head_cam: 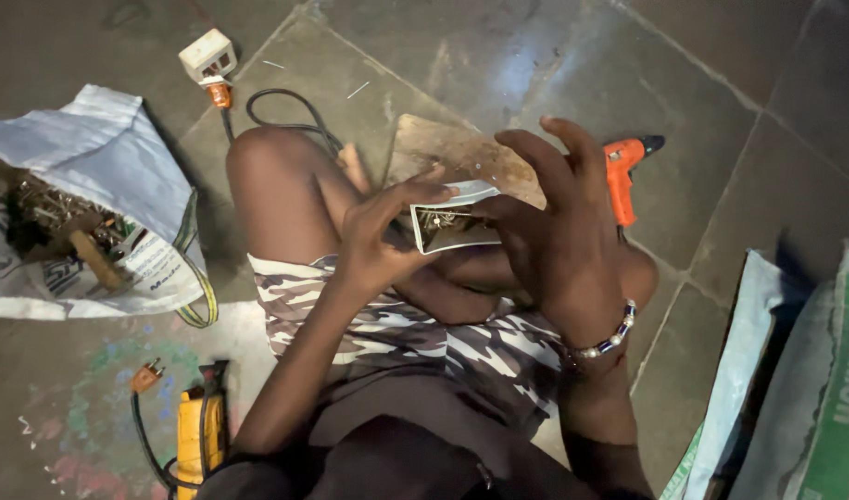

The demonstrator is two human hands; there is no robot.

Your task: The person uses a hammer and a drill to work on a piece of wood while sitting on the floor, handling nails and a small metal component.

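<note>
- Small open box [452, 224] of screws sits between both hands above the person's lap, over the stone floor [554, 65].
- White sack [91, 148] lies by the floor's left edge.
- Right hand [559, 222] cups the box, fingers spread.
- Left hand [383, 236] pinches its near edge.
- Orange glue gun [621, 176] lies just beyond.

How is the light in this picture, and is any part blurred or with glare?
Head view: dim overall; a pale sheen lies on the stone floor at top centre. The right hand is slightly soft, the left hand and small open box fairly sharp. Deep shadow covers the lap, and straight floor joints bend near the edges.
</note>
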